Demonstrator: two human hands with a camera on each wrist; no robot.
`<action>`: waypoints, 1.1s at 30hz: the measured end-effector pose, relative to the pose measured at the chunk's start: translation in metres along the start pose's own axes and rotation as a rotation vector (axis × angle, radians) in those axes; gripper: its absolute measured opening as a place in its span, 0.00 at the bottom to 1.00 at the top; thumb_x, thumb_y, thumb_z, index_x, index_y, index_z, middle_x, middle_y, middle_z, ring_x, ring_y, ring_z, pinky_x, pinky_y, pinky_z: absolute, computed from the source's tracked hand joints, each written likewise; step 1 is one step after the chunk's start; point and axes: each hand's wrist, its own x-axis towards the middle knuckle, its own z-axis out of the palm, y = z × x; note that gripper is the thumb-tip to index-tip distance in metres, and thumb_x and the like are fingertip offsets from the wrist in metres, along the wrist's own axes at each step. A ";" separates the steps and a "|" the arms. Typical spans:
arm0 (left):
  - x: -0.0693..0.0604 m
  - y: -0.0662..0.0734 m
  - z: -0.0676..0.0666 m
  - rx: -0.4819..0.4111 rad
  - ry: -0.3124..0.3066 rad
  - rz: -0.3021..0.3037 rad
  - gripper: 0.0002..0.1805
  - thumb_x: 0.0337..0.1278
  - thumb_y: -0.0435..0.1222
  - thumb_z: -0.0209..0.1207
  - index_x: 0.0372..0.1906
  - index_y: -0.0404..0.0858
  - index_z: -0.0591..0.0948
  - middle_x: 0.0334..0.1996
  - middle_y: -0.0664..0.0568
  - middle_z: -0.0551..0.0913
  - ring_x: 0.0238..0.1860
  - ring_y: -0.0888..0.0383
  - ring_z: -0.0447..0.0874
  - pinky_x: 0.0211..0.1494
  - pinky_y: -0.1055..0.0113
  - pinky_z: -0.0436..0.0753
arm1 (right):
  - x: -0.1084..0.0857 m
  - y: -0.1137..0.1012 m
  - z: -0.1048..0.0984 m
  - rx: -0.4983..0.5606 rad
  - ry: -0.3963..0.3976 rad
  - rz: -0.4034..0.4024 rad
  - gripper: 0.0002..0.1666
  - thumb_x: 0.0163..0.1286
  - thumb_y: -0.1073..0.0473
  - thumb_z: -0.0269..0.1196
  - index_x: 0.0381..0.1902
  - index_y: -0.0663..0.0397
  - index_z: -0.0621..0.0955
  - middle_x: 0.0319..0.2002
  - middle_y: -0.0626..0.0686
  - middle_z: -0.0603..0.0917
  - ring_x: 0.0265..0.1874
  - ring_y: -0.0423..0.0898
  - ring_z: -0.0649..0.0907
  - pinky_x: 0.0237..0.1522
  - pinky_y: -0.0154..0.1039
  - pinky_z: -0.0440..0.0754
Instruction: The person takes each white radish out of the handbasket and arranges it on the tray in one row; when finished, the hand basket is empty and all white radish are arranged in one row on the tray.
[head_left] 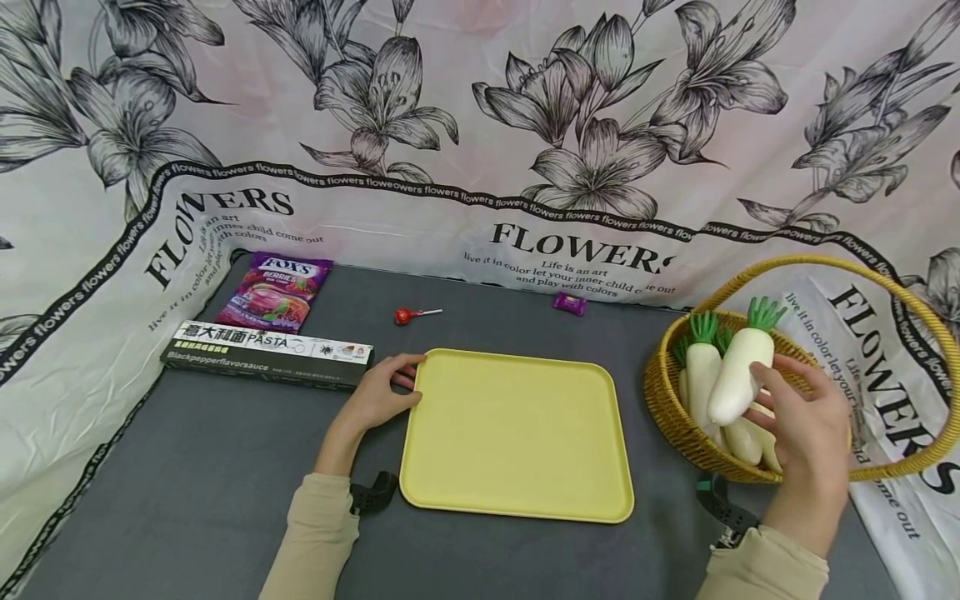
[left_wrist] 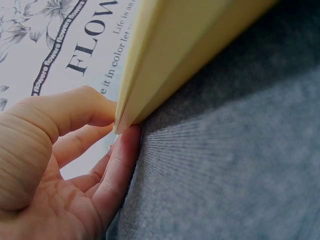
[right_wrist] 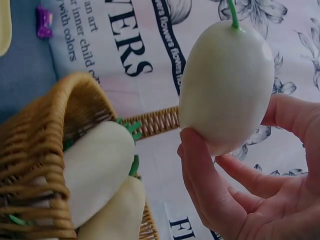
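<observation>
the smooth white plastic-looking radish with green leaves [head_left: 742, 375] is held up at the basket's mouth, tilted, its leafy end uppermost; in the right wrist view it is apart from the other radishes. the right hand [head_left: 810, 417] grips its rounded body, thumb on one side and fingertips on the other. with so slick a skin, a firm, even hold around the thickest part would seem safest, and the wrist should mind the tall looped handle [head_left: 817, 260] of the round golden-brown wicker basket [head_left: 670, 425]. lifting straight up before moving sideways would likely spare the other white radishes [head_left: 703, 375] packed inside. to the basket's left lies the flat, rectangular yellow tray [head_left: 517, 433], bare on top. the left hand [head_left: 382, 392] pinches its left edge near the far corner, thumb against fingers; a light hold should steady it without tipping it. beyond the tray are a red lollipop with a white stick [head_left: 402, 316] and a small purple-wrapped sweet [head_left: 570, 304]. farther left, a long black-and-white pasta box [head_left: 262, 358] lies before a shiny purple sweets bag [head_left: 277, 292].
</observation>
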 end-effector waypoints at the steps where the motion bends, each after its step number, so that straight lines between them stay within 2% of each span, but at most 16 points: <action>1: 0.000 0.000 0.000 0.002 -0.002 -0.001 0.30 0.52 0.26 0.65 0.64 0.33 0.76 0.46 0.39 0.78 0.44 0.46 0.83 0.49 0.52 0.82 | -0.002 0.000 0.002 0.006 -0.003 -0.002 0.32 0.62 0.50 0.71 0.62 0.45 0.72 0.47 0.46 0.68 0.28 0.37 0.82 0.24 0.35 0.85; 6: 0.000 0.003 -0.002 0.000 -0.003 -0.003 0.31 0.52 0.26 0.65 0.65 0.33 0.76 0.46 0.39 0.78 0.44 0.46 0.82 0.49 0.52 0.82 | -0.014 0.002 0.012 0.052 -0.021 0.007 0.34 0.61 0.50 0.71 0.63 0.43 0.72 0.42 0.45 0.76 0.30 0.37 0.82 0.24 0.34 0.85; 12: 0.000 0.003 -0.003 0.003 0.005 -0.004 0.30 0.52 0.26 0.65 0.64 0.33 0.76 0.46 0.39 0.78 0.44 0.46 0.82 0.49 0.52 0.82 | -0.027 0.006 0.029 0.033 -0.076 -0.002 0.39 0.63 0.49 0.70 0.70 0.44 0.68 0.41 0.42 0.78 0.32 0.36 0.83 0.27 0.32 0.85; 18: 0.000 0.003 0.000 0.012 -0.003 -0.009 0.31 0.52 0.26 0.65 0.65 0.34 0.75 0.46 0.40 0.78 0.44 0.46 0.82 0.50 0.53 0.82 | -0.039 0.008 0.046 0.029 -0.155 -0.061 0.39 0.66 0.53 0.67 0.71 0.48 0.66 0.35 0.39 0.83 0.32 0.36 0.84 0.31 0.33 0.85; 23: -0.002 0.005 0.000 0.009 0.000 -0.007 0.31 0.52 0.26 0.65 0.65 0.33 0.75 0.45 0.40 0.77 0.44 0.46 0.82 0.49 0.52 0.82 | -0.047 0.011 0.067 0.001 -0.221 -0.129 0.36 0.68 0.54 0.66 0.70 0.52 0.66 0.33 0.40 0.84 0.31 0.37 0.83 0.32 0.32 0.85; 29: -0.001 0.005 0.000 0.014 0.000 -0.005 0.32 0.52 0.26 0.64 0.66 0.34 0.74 0.45 0.40 0.77 0.44 0.46 0.82 0.49 0.53 0.82 | -0.053 0.019 0.094 -0.064 -0.321 -0.181 0.40 0.71 0.56 0.62 0.76 0.55 0.60 0.34 0.39 0.83 0.33 0.37 0.84 0.33 0.34 0.86; 33: -0.001 0.005 0.000 0.006 -0.004 -0.015 0.32 0.53 0.25 0.64 0.67 0.34 0.74 0.45 0.40 0.77 0.44 0.47 0.82 0.49 0.53 0.82 | -0.056 0.025 0.111 -0.112 -0.355 -0.169 0.38 0.71 0.56 0.62 0.75 0.53 0.63 0.36 0.43 0.83 0.34 0.38 0.84 0.36 0.36 0.86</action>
